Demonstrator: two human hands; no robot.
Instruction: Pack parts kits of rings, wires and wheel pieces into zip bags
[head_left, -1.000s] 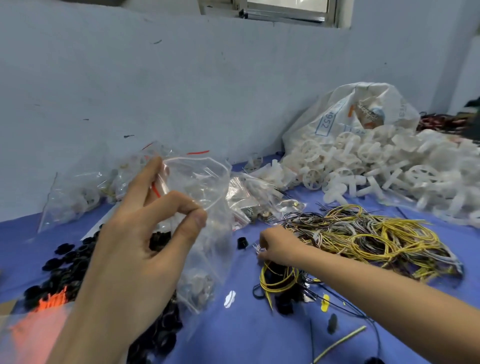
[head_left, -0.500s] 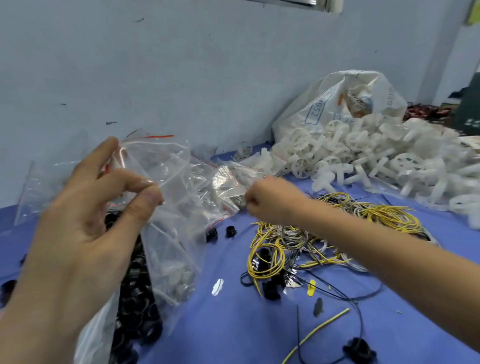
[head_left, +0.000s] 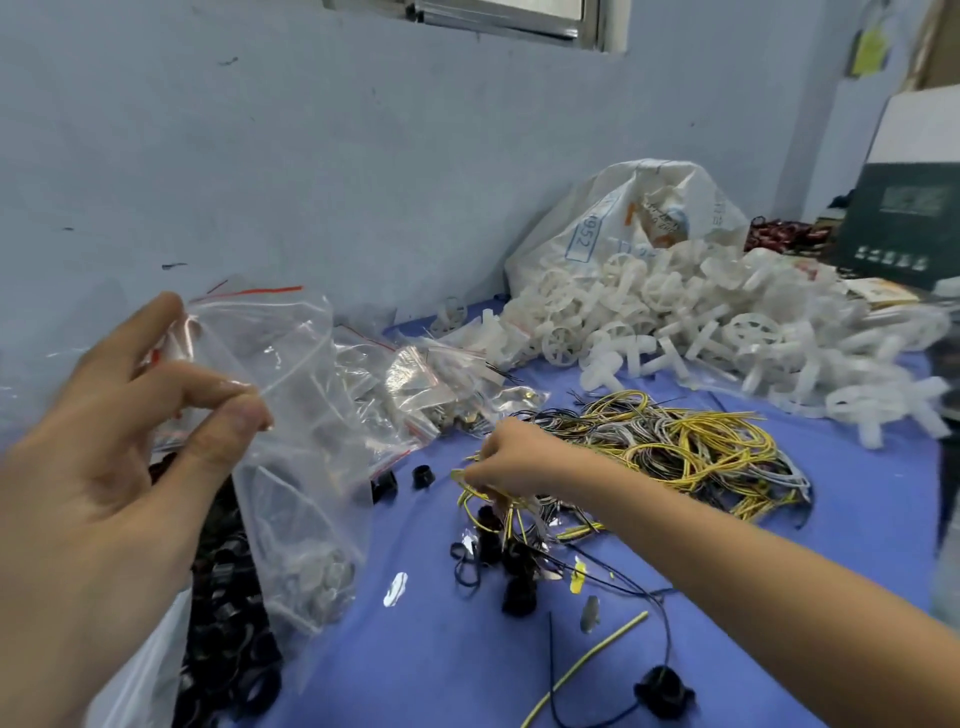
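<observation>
My left hand (head_left: 119, 457) holds a clear zip bag (head_left: 296, 441) up by its rim, thumb and fingers pinching the open mouth; white and grey parts lie in its bottom. My right hand (head_left: 511, 454) reaches over the blue table and pinches a looped yellow wire (head_left: 485, 499) at the near edge of the tangled wire pile (head_left: 685, 447). A heap of white wheel pieces (head_left: 691, 322) lies at the back right. Black rings (head_left: 228, 623) are piled under and behind the held bag.
Filled zip bags (head_left: 431, 384) lie in the middle near the wall. A white sack (head_left: 623, 218) leans behind the wheel heap. Loose black rings (head_left: 662, 691), foil scraps and wire bits are scattered on the blue table cover (head_left: 441, 665). A dark box (head_left: 898, 228) stands far right.
My right hand moved from near the filled bags back down to the wire pile and has taken hold of a yellow wire loop. The left hand keeps holding the bag up.
</observation>
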